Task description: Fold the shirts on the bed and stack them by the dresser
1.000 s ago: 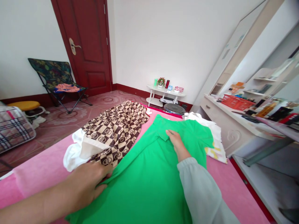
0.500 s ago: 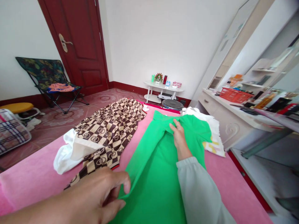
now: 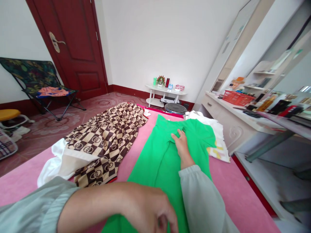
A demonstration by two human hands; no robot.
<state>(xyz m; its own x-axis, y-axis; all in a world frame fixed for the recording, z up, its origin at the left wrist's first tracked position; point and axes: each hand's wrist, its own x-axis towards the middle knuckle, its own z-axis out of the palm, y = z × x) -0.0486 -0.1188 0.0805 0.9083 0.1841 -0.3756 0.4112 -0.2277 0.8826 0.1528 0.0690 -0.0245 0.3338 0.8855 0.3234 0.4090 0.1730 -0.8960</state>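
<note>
Green garment is lying lengthwise on pink bedding, extending from 6 o'clock toward 1 o'clock. At 6 o'clock, the left hand is resting over the lower portion, fingers curled; the fingertips are not showing fully, so I am unable to tell whether they are gripping fabric. Farther up, toward 1 o'clock, the right hand is resting just below the neckline, fingers part-open, apparently steadying the upper end; I cannot tell whether it is pinching any cloth.

At 10 o'clock, a checked garment is lying apart, probably to keep the working area free; a bare pink strip is separating the two. The bedding's edge is running along 3 o'clock, leaving room beside the right forearm. At 1 o'clock, a white cloth is crowding the green sleeve. Beyond, a dresser is standing at 2 o'clock.
</note>
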